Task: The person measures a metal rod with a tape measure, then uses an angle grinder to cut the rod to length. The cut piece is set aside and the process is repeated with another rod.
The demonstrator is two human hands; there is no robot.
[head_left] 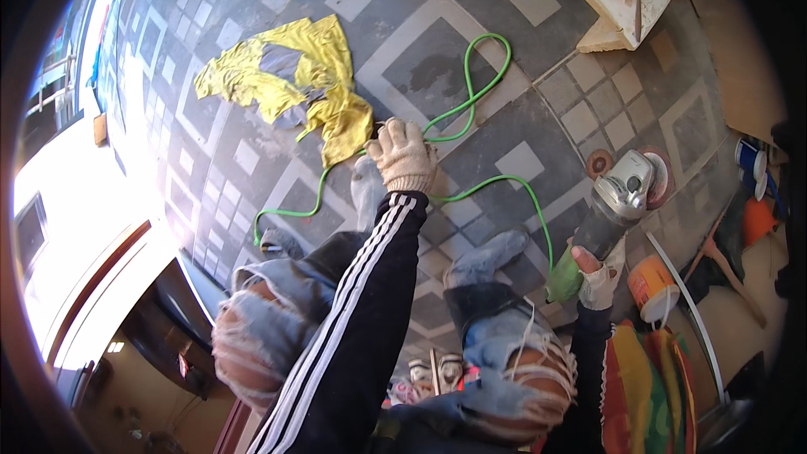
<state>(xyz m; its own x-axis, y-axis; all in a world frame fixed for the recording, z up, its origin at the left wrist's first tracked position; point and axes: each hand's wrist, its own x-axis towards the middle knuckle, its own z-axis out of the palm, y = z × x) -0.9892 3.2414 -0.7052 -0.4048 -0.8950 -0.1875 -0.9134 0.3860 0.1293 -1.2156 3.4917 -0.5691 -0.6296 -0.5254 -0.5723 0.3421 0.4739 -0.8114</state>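
My left hand (399, 155), in a cream knit glove, reaches forward with fingers curled where a green cord (483, 178) passes, beside a crumpled yellow-and-grey cloth (336, 59) on the tiled floor; what lies under the fingers is hidden. At the right, my right hand (597, 277), in a glove with a bare fingertip showing, grips an angle grinder (614, 210) with a green-covered handle and a reddish disc. A small round brown disc (598, 163) lies beside the grinder's head.
My legs in torn jeans frame the lower middle, with shoes (424, 374) beyond. An orange-and-white bucket (654, 286), a pale curved strip (698, 324) and striped fabric (639, 378) are at right. A pale board (639, 17) stands top right; a bright doorway is left.
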